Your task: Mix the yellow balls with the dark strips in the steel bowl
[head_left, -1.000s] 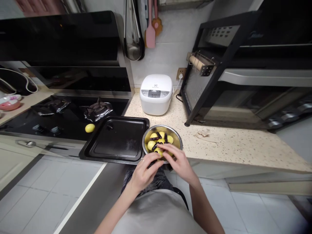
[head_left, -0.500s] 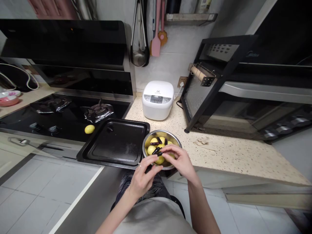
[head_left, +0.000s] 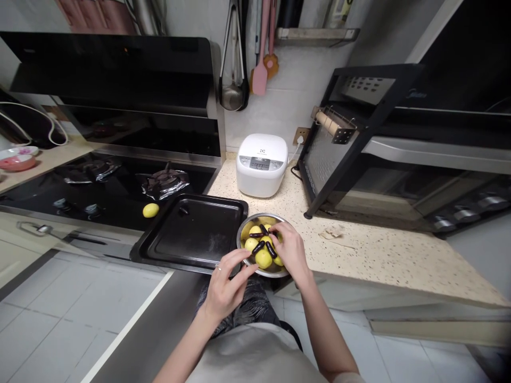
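A steel bowl (head_left: 243, 222) holds several yellow lemon-like fruits (head_left: 263, 259). Small, glossy, dark purple elongated pieces (head_left: 258, 247) lie on top of them; whether they are grapes or tiny eggplants I cannot tell. My right hand (head_left: 291, 249) reaches over the bowl's right side, its fingertips pinched at a dark elongated piece that they partly cover. At the bowl's near left rim is my left hand (head_left: 227, 282), thumb and fingers apart, holding nothing.
Left of the bowl lies a black baking tray (head_left: 191, 234) with one small dark piece (head_left: 183, 211) in it. A single yellow fruit (head_left: 150, 210) rests by the gas stove (head_left: 115, 181). Behind stands a white rice cooker (head_left: 261, 167); an oven (head_left: 419, 186) is at right.
My right hand has shifted from the bowl's near middle to its far right side. The dark piece between both hands now lies on the fruits. My left hand has drawn slightly left, fingers wider.
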`<state>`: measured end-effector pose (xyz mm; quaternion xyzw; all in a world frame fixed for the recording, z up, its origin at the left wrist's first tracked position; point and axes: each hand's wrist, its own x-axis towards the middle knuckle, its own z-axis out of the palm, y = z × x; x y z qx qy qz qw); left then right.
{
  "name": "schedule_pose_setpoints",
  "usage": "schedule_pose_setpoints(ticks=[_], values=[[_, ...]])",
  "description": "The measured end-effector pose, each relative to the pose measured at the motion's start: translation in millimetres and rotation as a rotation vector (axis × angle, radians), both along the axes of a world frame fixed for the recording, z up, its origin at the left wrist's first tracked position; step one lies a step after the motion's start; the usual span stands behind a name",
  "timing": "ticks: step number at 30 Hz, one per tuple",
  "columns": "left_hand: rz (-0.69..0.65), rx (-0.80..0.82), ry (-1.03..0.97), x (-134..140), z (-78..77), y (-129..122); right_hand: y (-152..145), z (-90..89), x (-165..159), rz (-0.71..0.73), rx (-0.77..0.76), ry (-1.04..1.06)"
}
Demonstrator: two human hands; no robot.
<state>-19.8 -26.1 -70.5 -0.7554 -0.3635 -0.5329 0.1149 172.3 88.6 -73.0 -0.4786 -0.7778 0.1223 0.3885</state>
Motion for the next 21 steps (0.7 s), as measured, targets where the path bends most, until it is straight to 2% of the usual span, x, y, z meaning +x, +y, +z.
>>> schedule_pose_setpoints(ticks=[5,8,11,14,16,18,21], values=[[0.032,-0.025,0.025,-9,-7.0,6,-6,5.9,8,0.016,-0.002,0.004],[0.144,-0.051,-0.008,-26,-4.3,14,-12,9.2,16,-0.029,0.047,0.066],[0.318,-0.109,-0.128,-55,6.7,24,-15,7.2,25,-0.088,0.101,0.104],[0.450,-0.205,-0.154,-97,17.7,39,-16,0.8,30,-0.077,0.109,0.107],[0.498,-0.307,-0.084,-129,19.9,55,-18,-3.0,30,-0.057,0.112,0.113],[0.522,-0.472,0.066,-159,17.5,75,-22,-5.2,31,-0.042,0.128,0.128],[0.578,-0.726,0.291,-189,10.3,104,-28,-7.2,34,-0.043,0.174,0.157]])
